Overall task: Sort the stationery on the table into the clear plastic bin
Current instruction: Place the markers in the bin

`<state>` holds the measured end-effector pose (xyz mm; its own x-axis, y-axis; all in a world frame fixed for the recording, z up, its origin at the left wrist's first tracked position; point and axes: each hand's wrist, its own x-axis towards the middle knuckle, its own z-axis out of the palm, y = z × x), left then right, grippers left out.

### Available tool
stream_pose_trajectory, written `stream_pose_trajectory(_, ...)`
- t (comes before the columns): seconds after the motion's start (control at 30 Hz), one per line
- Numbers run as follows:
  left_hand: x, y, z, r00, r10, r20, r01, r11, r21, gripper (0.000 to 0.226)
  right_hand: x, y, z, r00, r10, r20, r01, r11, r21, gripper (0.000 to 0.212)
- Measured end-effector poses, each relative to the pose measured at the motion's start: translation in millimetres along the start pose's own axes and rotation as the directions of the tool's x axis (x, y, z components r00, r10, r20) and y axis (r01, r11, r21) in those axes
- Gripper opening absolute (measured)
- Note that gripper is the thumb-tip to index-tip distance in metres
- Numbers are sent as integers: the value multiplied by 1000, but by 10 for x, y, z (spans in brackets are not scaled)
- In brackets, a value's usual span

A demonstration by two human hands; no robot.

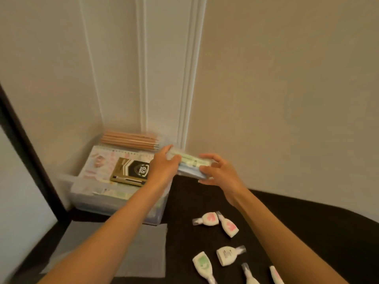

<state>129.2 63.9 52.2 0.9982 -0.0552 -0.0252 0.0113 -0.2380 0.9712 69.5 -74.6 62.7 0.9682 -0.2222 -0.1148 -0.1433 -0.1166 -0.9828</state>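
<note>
Both hands on the pack of pastel pens (190, 163). Left hand (164, 167) is curled round its 9 o'clock end, right hand (222, 174) clamps the 3 o'clock end between fingers and thumb. The pack is off the surface (307, 222), over the 3 o'clock rim of the clear plastic bin (82, 194); contents blurred, green and blue. The bin sits in the wall corner and holds wooden pencils (131, 141) at 12 o'clock, a spiral notebook (98, 162) and a black-gold 0.5 mm pen box (131, 171). Six correction tapes (227, 255) lie loose on the surface at 6 o'clock of the pack. A frosted plastic sheet (133, 253) lies at 6 o'clock of the bin.
</note>
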Motion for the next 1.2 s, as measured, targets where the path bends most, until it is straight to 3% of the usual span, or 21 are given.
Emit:
stream_pose_trajectory(0.13,271,124,-667,998,-48,-40,55,984,170,37,351,-310,546,982,95,161,-67,983,-169,36)
stream_pose_trajectory(0.23,499,44,-1081,995,-100,22,93,975,203,31,642,-321,982,964,169,203,-83,925,-371,36)
stream_pose_trajectory(0.3,669,-47,-1305,991,-125,53,108,964,245,39,806,-282,1258,966,152,210,-43,892,-449,32)
stream_pose_trajectory(0.4,918,-190,-1589,992,-127,-23,127,932,338,44,1003,-257,1651,975,22,219,105,830,-548,30)
stream_pose_trajectory(0.57,1202,-418,-1868,989,-111,-98,143,890,434,31,1304,-222,2080,958,-138,252,260,789,-556,23)
stream_pose_trajectory(0.73,1209,-632,-1876,989,-145,15,106,786,609,21,1378,-89,2173,935,-142,325,328,697,-637,26)
stream_pose_trajectory(0.97,1066,-751,-1765,995,-103,9,49,550,834,26,1404,94,2191,920,-113,375,360,622,-695,27)
stream_pose_trajectory(1.0,1032,-744,-1725,994,-108,13,39,472,881,25,1382,105,2179,919,-77,386,347,622,-702,25)
stream_pose_trajectory(1.07,986,-785,-1669,992,-111,63,-28,289,957,45,1351,137,2156,917,8,400,304,635,-710,24)
stream_pose_trajectory(1.13,938,-802,-1615,991,-121,55,-18,291,957,62,1293,83,2102,916,71,396,249,673,-697,28)
stream_pose_trajectory(1.2,914,-776,-1608,992,-124,-1,49,389,920,57,1209,-53,2043,903,84,422,252,691,-677,35)
